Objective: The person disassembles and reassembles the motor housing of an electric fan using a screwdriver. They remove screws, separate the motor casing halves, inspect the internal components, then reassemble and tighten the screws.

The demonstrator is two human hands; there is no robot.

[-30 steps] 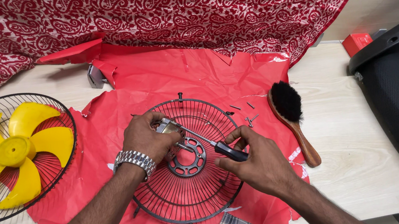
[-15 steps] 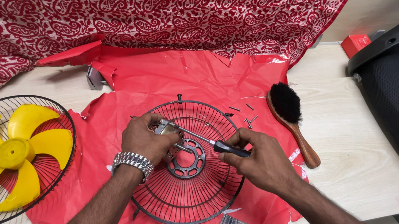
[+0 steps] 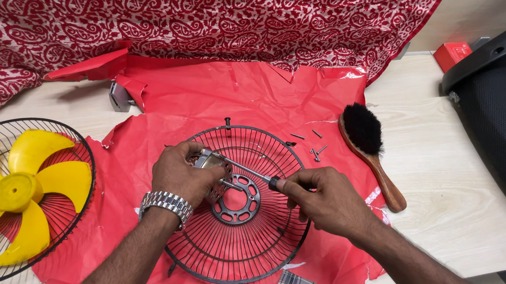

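Driving screwdriver with right hand, left hand clamping metal part over fan grille; loose screws just beyond it suggest work remains.

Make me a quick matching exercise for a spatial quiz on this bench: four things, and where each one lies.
Things:
1. yellow fan blade
2. brush
3. loose screws
4. screwdriver

Places:
A. in the right hand
B. inside the wire guard at the left
C. on the red sheet, left of the brush
D. at the sheet's right edge

Pairs: 1-B, 2-D, 3-C, 4-A
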